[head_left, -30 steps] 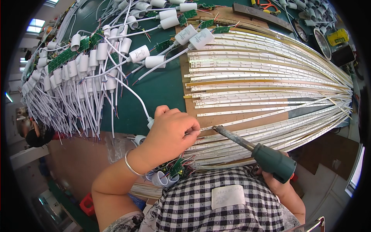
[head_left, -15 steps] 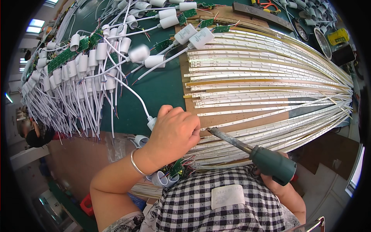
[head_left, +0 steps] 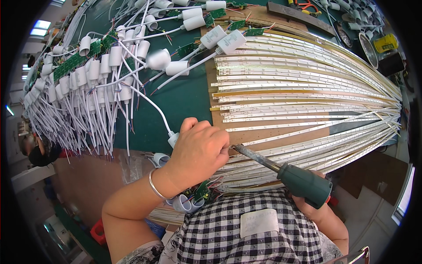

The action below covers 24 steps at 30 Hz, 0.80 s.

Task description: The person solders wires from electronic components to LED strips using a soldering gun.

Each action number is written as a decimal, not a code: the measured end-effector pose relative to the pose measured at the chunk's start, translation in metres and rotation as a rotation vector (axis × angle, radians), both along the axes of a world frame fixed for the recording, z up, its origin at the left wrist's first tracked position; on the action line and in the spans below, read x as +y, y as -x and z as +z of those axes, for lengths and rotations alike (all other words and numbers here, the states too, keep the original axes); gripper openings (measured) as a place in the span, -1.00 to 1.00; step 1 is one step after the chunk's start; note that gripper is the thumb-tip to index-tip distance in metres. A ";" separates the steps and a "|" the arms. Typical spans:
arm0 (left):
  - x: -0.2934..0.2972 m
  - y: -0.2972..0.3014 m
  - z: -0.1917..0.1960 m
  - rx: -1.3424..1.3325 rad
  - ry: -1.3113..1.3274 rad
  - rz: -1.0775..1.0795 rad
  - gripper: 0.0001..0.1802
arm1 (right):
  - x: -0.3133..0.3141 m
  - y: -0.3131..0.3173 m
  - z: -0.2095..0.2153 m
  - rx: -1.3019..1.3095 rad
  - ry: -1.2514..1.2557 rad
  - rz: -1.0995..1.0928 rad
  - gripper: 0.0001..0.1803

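My right hand (head_left: pixel 313 210) grips a soldering iron (head_left: pixel 305 185) by its dark green handle. The iron's tip lies right by the fingertips of my left hand (head_left: pixel 198 147), at the near end of an LED strip (head_left: pixel 272 135). Closed in a pinch, my left hand hides what is between its fingers. A white plastic cap (head_left: pixel 174 139) with a white cable shows from behind that hand, on its left side. Many white LED strips (head_left: pixel 281 75) lie fanned out on a brown board (head_left: pixel 281 126) to the right.
White caps with cables and green circuit boards (head_left: pixel 66 70) are heaped at the left on the green table (head_left: pixel 189 99). A dark bar (head_left: pixel 299 18), orange-handled pliers (head_left: pixel 305 6) and a yellow object (head_left: pixel 386 42) lie at the far right. More caps (head_left: pixel 181 203) sit by my left forearm.
My right hand has brought the soldering iron slightly left, its tip now closer to my left fingertips. My left hand has barely shifted and stays closed.
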<state>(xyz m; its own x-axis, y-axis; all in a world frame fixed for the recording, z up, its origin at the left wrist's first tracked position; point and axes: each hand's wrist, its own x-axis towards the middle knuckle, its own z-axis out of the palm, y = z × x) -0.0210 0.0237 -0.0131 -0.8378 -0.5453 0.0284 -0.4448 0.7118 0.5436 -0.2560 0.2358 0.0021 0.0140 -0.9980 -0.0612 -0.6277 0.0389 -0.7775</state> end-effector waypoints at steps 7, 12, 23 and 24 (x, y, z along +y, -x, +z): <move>-0.005 -0.001 0.000 -0.007 0.007 0.008 -0.85 | -0.001 0.001 0.001 -0.242 -0.132 -0.083 -0.54; -0.005 -0.006 -0.003 -0.004 0.059 -0.010 -0.90 | 0.011 -0.012 -0.009 -0.523 -0.131 -0.491 -0.43; 0.017 -0.011 -0.007 -0.046 0.115 0.049 -0.89 | -0.006 -0.003 -0.008 -0.850 -0.138 -0.673 -0.45; 0.015 -0.008 -0.007 -0.043 0.118 0.031 -0.89 | -0.008 -0.003 -0.009 -0.853 -0.112 -0.701 -0.47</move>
